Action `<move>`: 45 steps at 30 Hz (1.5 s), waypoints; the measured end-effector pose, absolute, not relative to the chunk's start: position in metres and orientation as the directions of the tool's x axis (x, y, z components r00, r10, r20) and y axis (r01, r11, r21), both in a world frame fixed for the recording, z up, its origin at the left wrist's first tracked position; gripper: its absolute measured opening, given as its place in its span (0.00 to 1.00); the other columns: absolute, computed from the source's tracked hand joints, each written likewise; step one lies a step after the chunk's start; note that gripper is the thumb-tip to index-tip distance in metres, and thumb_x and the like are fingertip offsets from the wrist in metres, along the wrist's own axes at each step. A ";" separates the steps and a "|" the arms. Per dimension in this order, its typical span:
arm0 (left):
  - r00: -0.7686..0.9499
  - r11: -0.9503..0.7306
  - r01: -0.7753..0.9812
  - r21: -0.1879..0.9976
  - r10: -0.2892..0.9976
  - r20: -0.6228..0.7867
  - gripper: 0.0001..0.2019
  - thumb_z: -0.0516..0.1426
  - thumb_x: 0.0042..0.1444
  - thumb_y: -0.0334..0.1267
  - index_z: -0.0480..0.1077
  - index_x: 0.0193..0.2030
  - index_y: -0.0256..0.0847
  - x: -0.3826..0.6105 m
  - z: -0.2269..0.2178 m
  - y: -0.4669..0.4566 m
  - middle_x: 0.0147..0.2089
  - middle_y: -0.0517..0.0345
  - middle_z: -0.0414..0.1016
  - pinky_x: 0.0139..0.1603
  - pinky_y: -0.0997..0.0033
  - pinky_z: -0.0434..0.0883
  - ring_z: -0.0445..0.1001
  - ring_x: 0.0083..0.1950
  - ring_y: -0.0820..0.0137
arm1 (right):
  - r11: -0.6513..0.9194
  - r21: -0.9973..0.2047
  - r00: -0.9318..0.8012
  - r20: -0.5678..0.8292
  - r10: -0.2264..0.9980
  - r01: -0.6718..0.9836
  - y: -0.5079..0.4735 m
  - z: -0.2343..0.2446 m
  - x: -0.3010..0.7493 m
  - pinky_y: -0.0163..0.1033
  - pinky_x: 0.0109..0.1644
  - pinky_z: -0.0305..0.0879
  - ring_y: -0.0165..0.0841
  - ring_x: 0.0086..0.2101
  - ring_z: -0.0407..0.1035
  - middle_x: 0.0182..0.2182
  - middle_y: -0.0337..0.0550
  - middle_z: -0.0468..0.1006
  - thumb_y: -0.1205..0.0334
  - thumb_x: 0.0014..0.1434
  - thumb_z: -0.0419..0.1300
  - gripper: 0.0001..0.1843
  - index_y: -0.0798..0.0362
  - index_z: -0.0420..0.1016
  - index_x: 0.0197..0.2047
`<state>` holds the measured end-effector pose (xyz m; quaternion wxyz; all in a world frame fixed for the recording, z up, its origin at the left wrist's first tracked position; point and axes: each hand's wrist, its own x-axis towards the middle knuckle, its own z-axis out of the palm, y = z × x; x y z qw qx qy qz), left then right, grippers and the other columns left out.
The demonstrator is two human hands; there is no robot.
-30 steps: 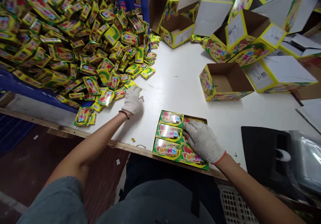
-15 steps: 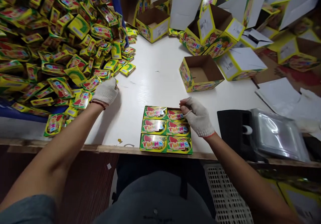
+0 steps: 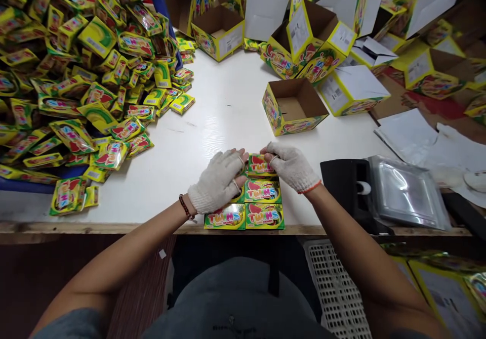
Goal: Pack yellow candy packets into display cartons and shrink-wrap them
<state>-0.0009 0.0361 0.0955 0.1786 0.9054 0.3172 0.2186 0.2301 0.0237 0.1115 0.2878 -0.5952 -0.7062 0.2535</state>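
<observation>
Small green and yellow TWINS boxes [image 3: 265, 216] lie in two columns near the table's front edge, in front of me. My left hand [image 3: 219, 179], in a white fingertip-less glove, reaches over the left column and hides most of its upper part. Its thumb and fingers close in at the left side of the top right TWINS box [image 3: 259, 165]. At that box's right side, my right hand [image 3: 290, 166], gloved the same way, grips with bent fingers and thumb. Whatever lies under the left palm is hidden.
A big heap of TWINS boxes [image 3: 94, 96] spills from a blue bin [image 3: 159, 15] on the left. An open printed carton [image 3: 294, 106] stands beyond my hands. More cartons [image 3: 311, 40] crowd the back right. A black object [image 3: 341, 192] and clear plastic sheets [image 3: 408, 192] lie at right.
My left hand has come from the heap on the left to the arranged boxes. My right hand stays at the top right box. The whole view has shifted slightly.
</observation>
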 end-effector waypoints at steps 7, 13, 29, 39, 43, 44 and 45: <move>0.802 -0.796 0.579 0.176 0.595 0.056 0.30 0.51 0.67 0.53 0.66 0.66 0.31 0.005 0.104 0.020 0.70 0.34 0.65 0.70 0.39 0.60 0.64 0.71 0.44 | 0.266 -0.479 -0.204 0.178 0.963 0.836 0.010 0.078 0.215 0.53 0.65 0.61 0.44 0.50 0.73 0.46 0.53 0.82 0.67 0.66 0.51 0.17 0.56 0.81 0.47; 0.809 -0.802 0.580 0.142 0.588 0.017 0.41 0.55 0.60 0.64 0.62 0.70 0.33 0.010 0.097 0.011 0.74 0.29 0.56 0.72 0.27 0.46 0.54 0.75 0.39 | 0.192 -0.242 -0.179 0.074 0.981 0.951 -0.007 0.069 0.209 0.74 0.68 0.44 0.62 0.70 0.48 0.70 0.60 0.62 0.61 0.69 0.51 0.28 0.59 0.64 0.70; 0.822 -0.817 0.563 0.126 0.569 0.024 0.30 0.51 0.68 0.52 0.63 0.70 0.34 -0.002 0.092 -0.011 0.73 0.35 0.60 0.73 0.28 0.49 0.58 0.74 0.42 | 0.235 -0.277 -0.249 -0.016 0.968 0.932 -0.048 0.076 0.198 0.74 0.70 0.39 0.65 0.71 0.45 0.72 0.71 0.53 0.51 0.65 0.61 0.40 0.66 0.58 0.71; 0.859 -0.851 0.505 0.146 0.512 0.009 0.26 0.55 0.63 0.53 0.69 0.64 0.45 0.006 0.101 -0.015 0.73 0.41 0.63 0.72 0.26 0.47 0.57 0.74 0.40 | 0.201 -0.400 -0.219 0.001 0.976 0.894 -0.041 0.083 0.201 0.70 0.71 0.40 0.60 0.71 0.42 0.73 0.65 0.54 0.47 0.64 0.60 0.43 0.63 0.55 0.74; 0.895 -0.896 0.439 0.064 0.443 0.061 0.23 0.52 0.63 0.51 0.72 0.61 0.48 0.008 0.095 -0.007 0.70 0.42 0.67 0.69 0.21 0.50 0.62 0.71 0.37 | 0.268 -0.436 -0.255 0.089 0.963 0.859 -0.033 0.086 0.209 0.57 0.74 0.47 0.50 0.72 0.45 0.71 0.58 0.59 0.50 0.66 0.58 0.39 0.62 0.56 0.73; 0.898 -0.902 0.429 0.054 0.432 0.080 0.24 0.51 0.63 0.50 0.73 0.61 0.48 0.009 0.093 -0.004 0.69 0.41 0.68 0.68 0.21 0.52 0.64 0.70 0.36 | 0.274 -0.452 -0.244 0.125 0.962 0.849 -0.033 0.086 0.219 0.53 0.74 0.49 0.47 0.71 0.47 0.71 0.57 0.60 0.51 0.67 0.56 0.37 0.62 0.57 0.72; 0.900 -0.905 0.421 0.050 0.424 0.097 0.24 0.50 0.62 0.50 0.74 0.61 0.48 0.010 0.092 -0.002 0.68 0.41 0.70 0.67 0.21 0.54 0.65 0.69 0.35 | 0.258 -0.475 -0.205 0.160 0.966 0.841 -0.034 0.088 0.234 0.50 0.74 0.51 0.43 0.71 0.50 0.70 0.56 0.62 0.52 0.68 0.55 0.34 0.61 0.58 0.71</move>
